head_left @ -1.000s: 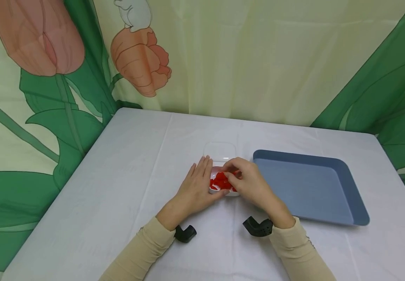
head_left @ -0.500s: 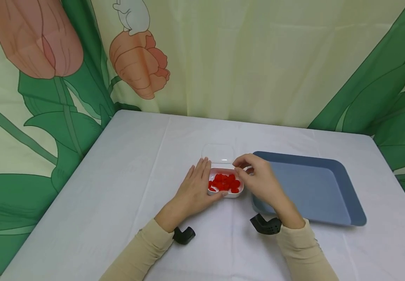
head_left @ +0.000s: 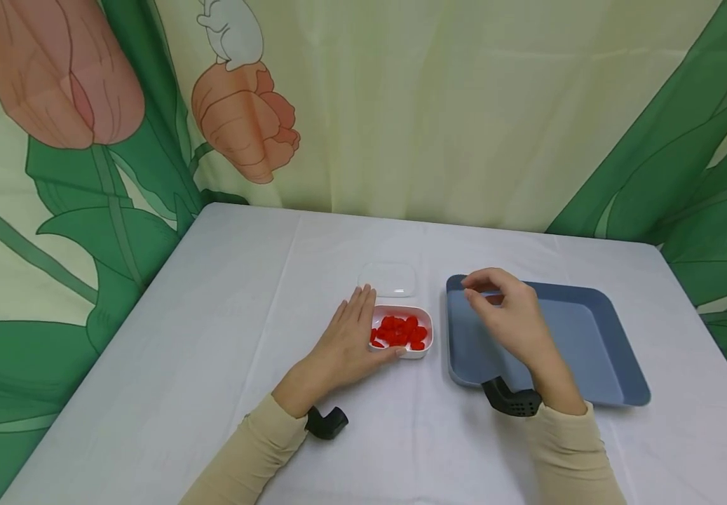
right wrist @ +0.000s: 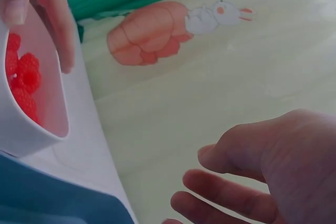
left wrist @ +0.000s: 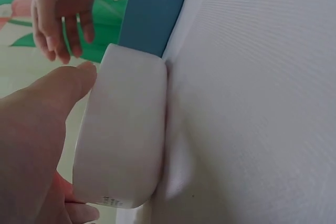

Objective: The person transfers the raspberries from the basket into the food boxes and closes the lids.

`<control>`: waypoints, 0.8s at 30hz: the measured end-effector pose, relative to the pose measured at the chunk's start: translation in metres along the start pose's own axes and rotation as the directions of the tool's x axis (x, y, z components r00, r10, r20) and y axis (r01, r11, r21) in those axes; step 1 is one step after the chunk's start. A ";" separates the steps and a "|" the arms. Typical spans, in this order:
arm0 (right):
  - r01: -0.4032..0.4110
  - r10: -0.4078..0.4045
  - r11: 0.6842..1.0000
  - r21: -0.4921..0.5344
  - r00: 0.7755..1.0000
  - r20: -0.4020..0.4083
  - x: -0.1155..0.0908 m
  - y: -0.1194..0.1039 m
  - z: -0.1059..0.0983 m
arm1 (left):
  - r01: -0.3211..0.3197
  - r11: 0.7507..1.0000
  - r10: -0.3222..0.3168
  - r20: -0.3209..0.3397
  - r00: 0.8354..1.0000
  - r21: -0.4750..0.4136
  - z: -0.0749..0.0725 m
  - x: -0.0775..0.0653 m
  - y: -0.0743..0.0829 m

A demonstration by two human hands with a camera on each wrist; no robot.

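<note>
A small white container [head_left: 430,330] holds several red raspberries [head_left: 401,330], whose bumpy surface shows in the right wrist view. My left hand [head_left: 344,344] rests against its left side with straight fingers, the thumb [left wrist: 79,80] lying at the near rim. Over the left part of a blue-grey tray [head_left: 584,344] hovers my right hand [head_left: 505,308], its fingers loosely bent. In the right wrist view, thumb and fingers [right wrist: 231,192] stand apart with nothing visible between them.
Just behind the container lies a clear plastic lid [head_left: 388,279]. A white cloth covers the table [head_left: 212,315]. Behind it hangs a curtain [head_left: 432,126] printed with plants and a rabbit. Black wrist mounts [head_left: 511,400] sit under both wrists.
My right hand has lifted out of the container and moved right, over the tray, bringing the raspberries into full view. The left hand has kept its place beside the container.
</note>
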State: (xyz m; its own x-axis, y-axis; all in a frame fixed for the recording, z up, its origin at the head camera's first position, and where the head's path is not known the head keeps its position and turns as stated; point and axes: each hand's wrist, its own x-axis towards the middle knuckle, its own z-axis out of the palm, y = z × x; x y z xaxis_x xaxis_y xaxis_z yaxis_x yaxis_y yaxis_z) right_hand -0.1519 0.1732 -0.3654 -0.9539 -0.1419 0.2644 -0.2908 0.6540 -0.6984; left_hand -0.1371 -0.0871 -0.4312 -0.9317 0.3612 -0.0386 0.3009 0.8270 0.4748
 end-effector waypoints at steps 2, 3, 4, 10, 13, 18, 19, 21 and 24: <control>-0.018 0.018 1.000 -0.002 1.000 0.006 0.000 0.003 -0.002 | 0.010 1.000 -0.010 0.013 1.000 -0.016 -0.002 0.000 0.000; -0.028 0.028 1.000 0.001 1.000 0.012 0.000 0.004 -0.002 | 0.014 1.000 -0.014 0.018 1.000 -0.025 -0.004 0.001 0.000; -0.037 0.037 0.999 0.000 0.999 0.021 0.000 0.005 -0.002 | 0.019 0.999 -0.019 0.025 1.000 -0.038 -0.006 0.002 0.001; -0.081 0.082 0.997 -0.017 0.993 0.080 0.005 0.013 0.004 | 0.010 0.992 -0.010 0.005 1.000 -0.125 -0.021 0.013 -0.001; -0.084 0.086 0.996 -0.026 0.993 0.087 0.009 0.014 0.007 | 0.000 0.986 -0.002 -0.013 1.000 -0.166 -0.028 0.021 -0.005; -0.082 0.083 0.996 -0.019 0.992 0.095 0.017 0.012 0.009 | 0.017 0.978 -0.018 -0.002 1.000 -0.210 -0.040 0.033 -0.010; -0.081 0.082 0.997 -0.016 0.992 0.097 0.020 0.012 0.010 | 0.024 0.975 -0.024 0.003 1.000 -0.220 -0.042 0.036 -0.010; -0.085 0.086 0.996 -0.014 0.991 0.106 0.025 0.011 0.011 | 0.035 0.970 -0.034 0.011 0.999 -0.240 -0.046 0.040 -0.011; -0.091 0.091 0.996 -0.012 0.987 0.130 0.032 0.009 0.015 | 0.052 0.966 -0.049 0.017 0.999 -0.254 -0.051 0.046 -0.012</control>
State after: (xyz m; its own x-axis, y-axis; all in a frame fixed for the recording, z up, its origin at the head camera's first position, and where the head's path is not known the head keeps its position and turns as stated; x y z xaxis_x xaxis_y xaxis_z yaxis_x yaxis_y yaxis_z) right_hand -0.1866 0.1636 -0.3734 -0.9780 -0.1768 0.1108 -0.2023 0.6733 -0.7112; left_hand -0.1934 -0.1021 -0.3939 -0.9419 0.3272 -0.0764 0.1907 0.7079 0.6801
